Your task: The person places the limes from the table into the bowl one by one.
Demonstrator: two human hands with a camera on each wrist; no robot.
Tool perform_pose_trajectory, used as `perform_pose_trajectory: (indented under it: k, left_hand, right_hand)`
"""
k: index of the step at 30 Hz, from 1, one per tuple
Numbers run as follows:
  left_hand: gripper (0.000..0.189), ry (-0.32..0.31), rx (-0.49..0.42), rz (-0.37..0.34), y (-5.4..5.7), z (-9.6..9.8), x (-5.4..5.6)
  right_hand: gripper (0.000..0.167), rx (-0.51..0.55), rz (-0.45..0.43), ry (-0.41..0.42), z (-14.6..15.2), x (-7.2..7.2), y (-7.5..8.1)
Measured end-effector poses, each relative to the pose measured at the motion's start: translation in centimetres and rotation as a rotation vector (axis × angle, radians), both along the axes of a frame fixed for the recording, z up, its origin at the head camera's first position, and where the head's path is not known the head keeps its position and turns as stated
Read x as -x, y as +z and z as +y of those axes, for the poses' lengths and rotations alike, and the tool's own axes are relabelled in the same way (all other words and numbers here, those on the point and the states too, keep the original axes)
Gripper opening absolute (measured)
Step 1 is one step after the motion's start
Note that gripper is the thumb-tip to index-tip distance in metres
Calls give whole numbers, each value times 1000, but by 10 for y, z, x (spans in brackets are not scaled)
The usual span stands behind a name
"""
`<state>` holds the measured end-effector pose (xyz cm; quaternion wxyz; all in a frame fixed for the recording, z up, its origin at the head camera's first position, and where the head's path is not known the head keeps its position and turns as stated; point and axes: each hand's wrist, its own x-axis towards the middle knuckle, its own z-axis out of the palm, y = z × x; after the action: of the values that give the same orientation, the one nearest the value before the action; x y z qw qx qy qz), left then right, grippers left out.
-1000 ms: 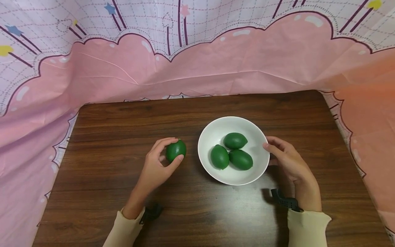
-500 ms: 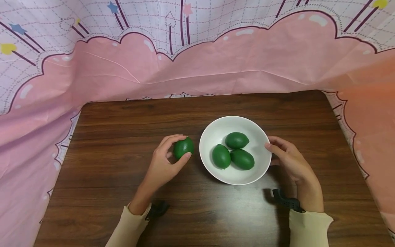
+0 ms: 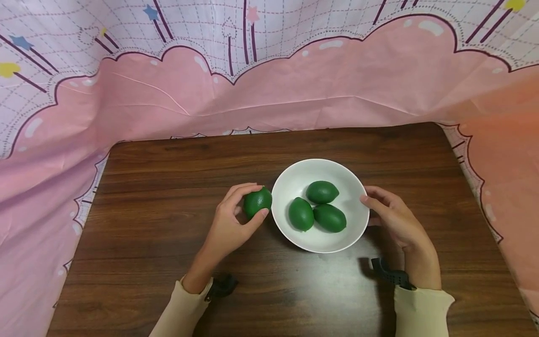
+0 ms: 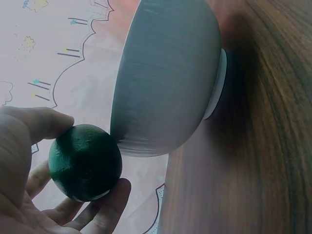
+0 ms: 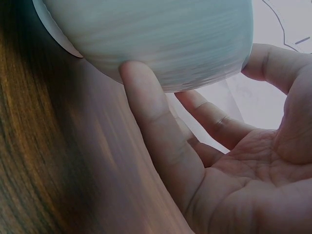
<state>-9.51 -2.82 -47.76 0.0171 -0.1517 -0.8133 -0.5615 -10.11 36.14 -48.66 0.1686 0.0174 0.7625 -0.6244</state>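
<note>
My left hand (image 3: 233, 223) grips a green lime (image 3: 258, 202) between thumb and fingers, just left of the white bowl (image 3: 282, 229). In the left wrist view the held lime (image 4: 85, 163) is raised off the table and overlaps the bowl's rim edge. Three more limes lie together inside the bowl, one of them a lime (image 3: 322, 192) toward the back. My right hand (image 3: 396, 220) holds the bowl at its right side, thumb at the rim and fingers against the outer wall. From the right wrist, fingertips show pressed to the bowl's side (image 5: 165, 44).
The bowl stands on a dark wood-grain table (image 3: 168, 178). Behind and beside the table hangs a pink and white patterned cloth (image 3: 294, 89). Each wrist wears a black camera mount, such as the right mount (image 3: 391, 275).
My left hand has carried the lime to the right, up to the bowl's left rim. The right hand stays at the bowl, and the three limes inside have not moved.
</note>
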Motion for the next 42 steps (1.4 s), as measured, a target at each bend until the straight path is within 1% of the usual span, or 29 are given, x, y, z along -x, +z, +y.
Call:
perform_pose_trajectory:
  k: [6, 10, 18, 23, 27, 30, 34, 38, 42]
  left_hand:
    - [50, -11, -31, 29, 1, 2, 1]
    - [50, -16, -28, 35, 4, 4, 0]
    - [49, -39, -41, 52, 6, 12, 2]
    - [46, -31, 15, 88, 11, 17, 3]
    - [46, -27, 60, 115, 13, 21, 3]
    - [46, -44, 73, 125, 14, 25, 4]
    - [46, -64, 96, 123, 15, 29, 5]
    - [45, -70, 109, 119, 16, 33, 5]
    - [45, -73, 111, 134, 17, 35, 6]
  right_hand:
    - [30, 55, -11, -16, -1, 1, 0]
    - [31, 46, -8, -17, -1, 1, 0]
    - [31, 44, -6, -13, 0, 0, -1]
    - [37, 19, -15, -8, -1, 0, -1]
    - [37, 21, -16, -6, -2, 0, 0]
    - [36, 31, -24, -12, -1, 0, 0]
    - [36, 12, -32, -16, 0, 0, 1]
    - [39, -6, -27, -11, 0, 0, 1]
    - [36, 1, -18, -11, 0, 1, 1]
